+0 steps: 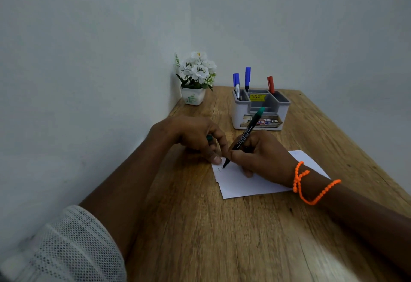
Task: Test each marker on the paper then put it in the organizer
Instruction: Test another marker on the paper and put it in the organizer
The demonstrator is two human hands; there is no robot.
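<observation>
My right hand (263,154) grips a black marker with a green end (246,134), its tip touching the top left corner of the white paper (246,185), where a faint scribble shows. My left hand (195,136) presses a finger on the paper's corner and holds the marker's green cap (209,137) in its curled fingers. The grey and white organizer (260,109) stands behind the hands. Two blue markers (236,81) (247,77) and a red marker (270,83) stand upright in its compartments.
A white pot of white flowers (195,77) sits in the far left corner against the wall. The wooden table (211,226) runs along the wall on the left; its right edge slants down to the right. An orange bead bracelet (307,184) circles my right wrist.
</observation>
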